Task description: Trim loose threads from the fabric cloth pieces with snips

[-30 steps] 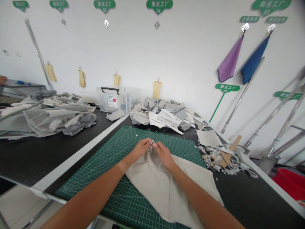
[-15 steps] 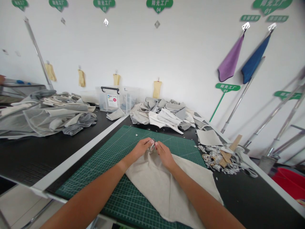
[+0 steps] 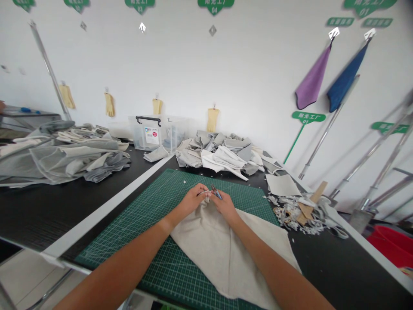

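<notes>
A beige cloth point(image 3: 222, 249) lies spread on the green cutting mat point(image 3: 155, 215), its far corner gathered between both hands. My left hand point(image 3: 191, 199) pinches that corner, fingers closed on the fabric. My right hand point(image 3: 226, 206) sits just beside it, fingers closed round a small pair of snips point(image 3: 215, 192) whose tips point at the pinched corner. A thin pale thread or strip shows between the two hands.
A heap of grey and beige cloth pieces point(image 3: 219, 155) lies beyond the mat. Another cloth pile point(image 3: 61, 157) is at the left. A clear plastic box point(image 3: 148, 133) stands at the back. Fabric scraps point(image 3: 300, 213) lie at the right. A red tub point(image 3: 392, 245) sits low right.
The snips now stick out from my right hand above the corner, where before they were mostly hidden. Both hands stayed at the cloth's far corner.
</notes>
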Motion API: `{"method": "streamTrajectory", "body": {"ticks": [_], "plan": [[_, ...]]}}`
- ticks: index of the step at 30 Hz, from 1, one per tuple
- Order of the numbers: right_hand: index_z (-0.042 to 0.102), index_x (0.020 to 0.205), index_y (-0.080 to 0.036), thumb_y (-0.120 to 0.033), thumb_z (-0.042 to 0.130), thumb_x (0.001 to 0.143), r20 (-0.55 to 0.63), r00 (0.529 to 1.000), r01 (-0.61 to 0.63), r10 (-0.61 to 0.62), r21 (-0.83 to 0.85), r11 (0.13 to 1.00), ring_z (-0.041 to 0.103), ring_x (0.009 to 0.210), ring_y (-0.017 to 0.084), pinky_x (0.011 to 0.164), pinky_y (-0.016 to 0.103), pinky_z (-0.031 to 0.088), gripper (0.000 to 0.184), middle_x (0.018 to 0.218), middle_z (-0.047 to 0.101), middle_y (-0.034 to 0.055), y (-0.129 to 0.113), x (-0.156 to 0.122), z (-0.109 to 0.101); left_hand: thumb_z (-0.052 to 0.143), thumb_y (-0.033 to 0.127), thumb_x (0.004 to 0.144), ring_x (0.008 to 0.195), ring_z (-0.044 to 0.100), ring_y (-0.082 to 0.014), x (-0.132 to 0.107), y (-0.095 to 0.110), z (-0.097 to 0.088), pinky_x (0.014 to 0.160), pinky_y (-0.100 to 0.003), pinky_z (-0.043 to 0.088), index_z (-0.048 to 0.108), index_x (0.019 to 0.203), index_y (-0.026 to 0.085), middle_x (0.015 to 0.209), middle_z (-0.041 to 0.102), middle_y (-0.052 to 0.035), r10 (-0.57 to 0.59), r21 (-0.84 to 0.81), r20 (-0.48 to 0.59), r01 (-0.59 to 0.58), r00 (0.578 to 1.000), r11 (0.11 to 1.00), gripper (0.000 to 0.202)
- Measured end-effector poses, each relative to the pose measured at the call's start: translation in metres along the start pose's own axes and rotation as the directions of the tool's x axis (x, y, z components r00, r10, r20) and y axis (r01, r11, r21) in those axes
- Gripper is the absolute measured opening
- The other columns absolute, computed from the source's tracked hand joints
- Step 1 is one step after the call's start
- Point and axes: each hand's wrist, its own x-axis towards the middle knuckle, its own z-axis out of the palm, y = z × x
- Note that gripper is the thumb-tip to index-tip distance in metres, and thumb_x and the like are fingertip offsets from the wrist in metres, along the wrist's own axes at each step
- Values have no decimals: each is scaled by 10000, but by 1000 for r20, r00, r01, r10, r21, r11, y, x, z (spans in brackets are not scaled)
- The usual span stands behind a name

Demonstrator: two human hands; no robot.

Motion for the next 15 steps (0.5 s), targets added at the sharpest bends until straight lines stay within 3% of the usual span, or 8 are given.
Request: {"method": "streamTrajectory", "body": {"ticks": [5, 9, 12, 15], "plan": [[687, 844, -178, -518, 675, 768, -39, 996, -73, 76, 74, 995, 430, 462, 126, 454, 236, 309, 348, 465, 463, -41, -5, 2, -3, 600, 381, 910, 841, 657, -179, -3, 6, 1, 769, -280, 476, 584, 1093, 180, 911, 707, -50, -15, 24, 25, 15, 1000, 1000, 273], [654, 842, -169, -527, 689, 770, -63, 990, -111, 123, 174, 979, 284, 397, 81, 401, 219, 207, 367, 438, 370, -80, -17, 2, -11, 586, 353, 903, 834, 650, -195, -6, 14, -3, 752, -279, 457, 644, 1020, 199, 903, 713, -34, 21, 212, 38, -28, 999, 977, 201], [614, 847, -172, -524, 712, 769, -82, 989, -97, 121, 257, 962, 213, 400, 62, 389, 212, 143, 373, 454, 310, -103, -33, 6, -25, 593, 357, 883, 814, 645, -227, -8, 21, -12, 750, -297, 447, 698, 884, 208, 858, 718, -39, 51, 382, 44, -64, 998, 922, 182], [616, 866, -169, -508, 737, 764, -156, 984, -44, 86, 253, 966, 215, 411, 55, 391, 207, 138, 374, 472, 311, -103, -53, 12, -48, 621, 357, 851, 822, 660, -256, -7, 31, -25, 732, -307, 450, 742, 866, 219, 869, 741, -53, 21, 437, 68, -49, 997, 898, 183]]}}
